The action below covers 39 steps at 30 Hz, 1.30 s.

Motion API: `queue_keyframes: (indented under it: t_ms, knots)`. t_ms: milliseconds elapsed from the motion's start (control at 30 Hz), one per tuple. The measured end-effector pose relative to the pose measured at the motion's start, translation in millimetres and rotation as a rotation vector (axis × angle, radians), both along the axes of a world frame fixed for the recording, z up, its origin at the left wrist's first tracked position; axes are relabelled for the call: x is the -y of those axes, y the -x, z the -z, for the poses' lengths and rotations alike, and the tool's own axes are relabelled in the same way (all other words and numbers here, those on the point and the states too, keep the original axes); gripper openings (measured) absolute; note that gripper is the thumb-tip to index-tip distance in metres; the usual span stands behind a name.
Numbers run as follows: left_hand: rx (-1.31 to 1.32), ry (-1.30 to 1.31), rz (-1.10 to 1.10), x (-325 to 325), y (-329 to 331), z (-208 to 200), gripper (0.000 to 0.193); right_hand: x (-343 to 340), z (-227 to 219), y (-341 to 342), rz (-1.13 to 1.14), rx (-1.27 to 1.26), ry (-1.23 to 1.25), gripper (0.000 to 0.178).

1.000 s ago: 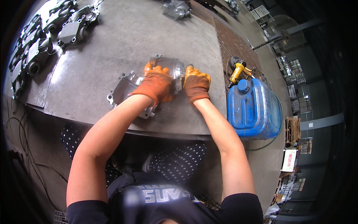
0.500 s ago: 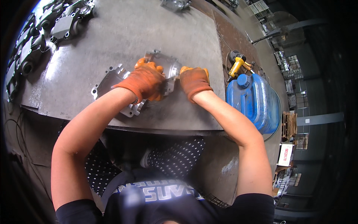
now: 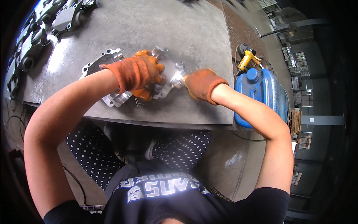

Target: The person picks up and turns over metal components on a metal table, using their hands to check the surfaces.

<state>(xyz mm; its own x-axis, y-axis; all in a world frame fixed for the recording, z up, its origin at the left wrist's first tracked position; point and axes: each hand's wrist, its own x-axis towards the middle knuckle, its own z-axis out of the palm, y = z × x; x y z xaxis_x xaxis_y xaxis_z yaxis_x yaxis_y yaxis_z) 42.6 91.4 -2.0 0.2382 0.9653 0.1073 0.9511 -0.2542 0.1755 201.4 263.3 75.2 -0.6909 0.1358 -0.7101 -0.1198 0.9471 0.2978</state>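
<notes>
My left hand [image 3: 140, 72], in an orange work glove, is closed round the left edge of a silver metal casting [image 3: 170, 67] with an open middle and bolt lugs. That casting is tilted above the metal table and partly blurred. Against its right side is my right hand [image 3: 203, 85], gloved alike, with its fingers curled in. Whatever those fingers hold is hidden. Under my left wrist a second metal casting [image 3: 108, 58] lies on the table, its middle covered by my forearm and glove.
Several dark grey castings [image 3: 65, 18] crowd the table's far left. Beyond the right edge of the metal table [image 3: 190, 30] stand a blue plastic jerrycan [image 3: 266, 89] and a yellow air tool [image 3: 245, 60]. A cable [image 3: 76, 179] trails on the floor at left.
The view has shifted a little. My right hand has turned and moved slightly away from my left, staying at the casting's right side. My left hand keeps its hold on the casting.
</notes>
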Motion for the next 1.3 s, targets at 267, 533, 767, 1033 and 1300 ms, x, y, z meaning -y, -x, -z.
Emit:
queue_keyframes:
  t_ms: [267, 533, 767, 1033, 1300]
  knots:
    - [-0.035, 0.059, 0.167, -4, 12, -6, 0.066, -19, 11, -12, 0.013, 0.042, 0.290, 0.025]
    - [-0.114, 0.258, 0.132, -8, 4, -25, 0.070, -33, 16, -25, 0.242, -0.107, 0.691, 0.040]
    - [0.050, 0.013, -0.481, -19, -39, -8, 0.070, -27, 3, -57, 1.033, -0.494, 1.109, 0.024]
    - [0.031, -0.134, -0.207, -8, 0, -31, 0.090, -19, 34, -92, 0.631, -0.669, 0.880, 0.034]
    - [0.022, -0.104, -0.255, 12, 13, 7, 0.077, -4, 39, -21, 0.474, -0.682, 0.250, 0.040]
